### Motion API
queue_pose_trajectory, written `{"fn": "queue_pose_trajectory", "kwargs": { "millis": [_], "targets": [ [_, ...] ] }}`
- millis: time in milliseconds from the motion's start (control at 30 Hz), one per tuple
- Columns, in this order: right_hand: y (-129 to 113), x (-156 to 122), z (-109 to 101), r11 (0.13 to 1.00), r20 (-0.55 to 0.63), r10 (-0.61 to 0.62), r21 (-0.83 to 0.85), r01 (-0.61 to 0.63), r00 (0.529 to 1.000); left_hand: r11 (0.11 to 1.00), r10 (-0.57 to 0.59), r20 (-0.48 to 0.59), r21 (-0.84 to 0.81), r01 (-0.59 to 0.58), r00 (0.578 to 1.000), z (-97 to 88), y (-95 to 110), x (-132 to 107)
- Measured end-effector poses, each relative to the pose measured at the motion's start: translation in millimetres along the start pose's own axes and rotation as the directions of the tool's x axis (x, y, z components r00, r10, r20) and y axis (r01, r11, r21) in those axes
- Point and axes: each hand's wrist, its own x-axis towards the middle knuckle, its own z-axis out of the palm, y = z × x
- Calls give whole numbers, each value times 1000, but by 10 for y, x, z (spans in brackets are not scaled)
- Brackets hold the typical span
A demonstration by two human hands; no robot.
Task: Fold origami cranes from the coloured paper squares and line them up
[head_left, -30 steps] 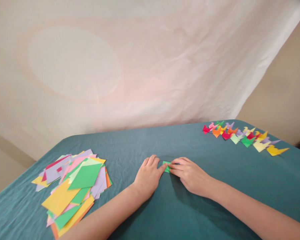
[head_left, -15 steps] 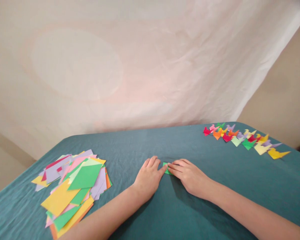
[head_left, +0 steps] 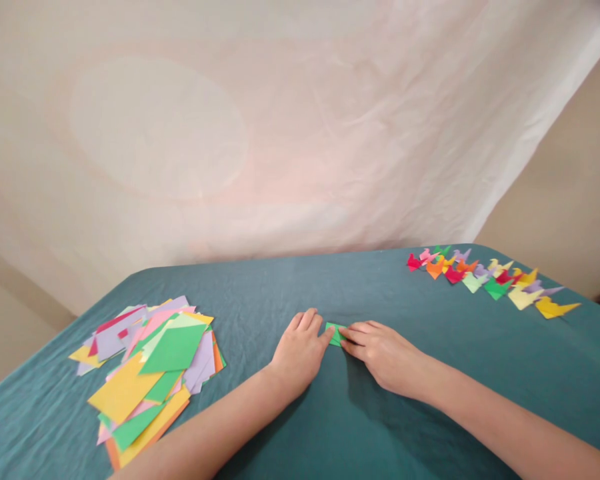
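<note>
A small folded piece of green paper (head_left: 335,335) lies on the dark teal tablecloth between my two hands. My left hand (head_left: 299,348) rests palm down beside it, fingers stretched out on the cloth, with only the thumb touching the paper's left edge. From the other side, my right hand (head_left: 383,353) has its thumb and fingers pressed together at the paper's right end. A crease line crosses the paper's visible face. The right fingertips cover its right corner.
To the left, a loose pile of coloured paper sheets (head_left: 175,348) spreads close to my left forearm. Rows of small folded paper birds (head_left: 497,288) stand at the far right of the teal tablecloth (head_left: 280,287). Behind the table hangs a pale sheet (head_left: 300,133).
My right hand has slid slightly right along the green paper, uncovering more of it. My left hand stays about where it was, its thumb still at the paper's left edge.
</note>
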Motion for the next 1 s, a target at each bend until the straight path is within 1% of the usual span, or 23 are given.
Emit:
{"fn": "queue_pose_trajectory", "kwargs": {
  "millis": [200,367,567,700,800,867,1000],
  "targets": [
    [-42,-8,-63,1000,39,19,-18,-19,999,1000,13,-1,26,-13,1000,0,-55,-40],
    [-52,1,-94,1000,52,21,-10,-20,998,999,22,39,22,-23,999,-18,-105,-48],
    [-41,0,-79,1000,90,28,1,-28,996,999,29,79,-29,-27,996,-77,-200,-35],
    [-28,-6,-59,1000,87,23,18,-24,996,997,25,35,-76,-22,999,-27,-211,-29],
    [-26,-5,-51,1000,85,23,15,-24,996,994,7,-19,-109,-9,1000,10,-155,-21],
    [-27,-3,-51,1000,81,25,10,-26,996,993,17,-48,-116,-23,999,9,-104,-19],
    [-27,0,-60,1000,70,25,13,-26,997,994,50,-58,-95,-56,997,-11,-40,-31]
  ]
}}
